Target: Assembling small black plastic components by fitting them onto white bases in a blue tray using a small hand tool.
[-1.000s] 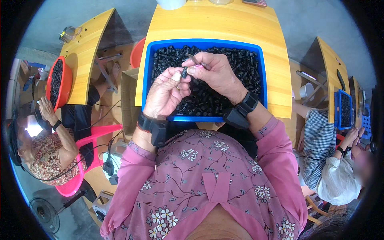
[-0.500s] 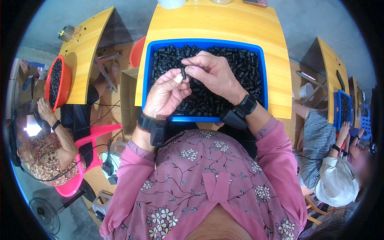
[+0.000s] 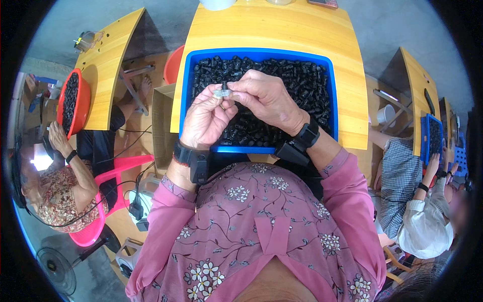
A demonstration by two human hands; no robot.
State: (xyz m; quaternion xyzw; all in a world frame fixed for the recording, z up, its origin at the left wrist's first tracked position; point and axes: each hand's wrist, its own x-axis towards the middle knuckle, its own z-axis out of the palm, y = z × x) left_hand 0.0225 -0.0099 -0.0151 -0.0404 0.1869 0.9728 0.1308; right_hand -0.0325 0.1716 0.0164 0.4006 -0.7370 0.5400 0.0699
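Your left hand [image 3: 207, 118] and right hand [image 3: 266, 100] meet fingertip to fingertip over the blue plastic tray [image 3: 329, 108] of small black plastic parts [image 3: 302, 80], both grips pinching one small pale grey part [image 3: 221, 93], your right hand at its 3 o'clock.

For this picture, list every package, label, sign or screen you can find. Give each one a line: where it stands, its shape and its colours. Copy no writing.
Cardboard box: open, plain brown, on the floor left of the yellow table.
Flat dark device: at the table's far edge, cut off by the frame; whether it is a screen cannot be told.
Labels and signs: none visible.
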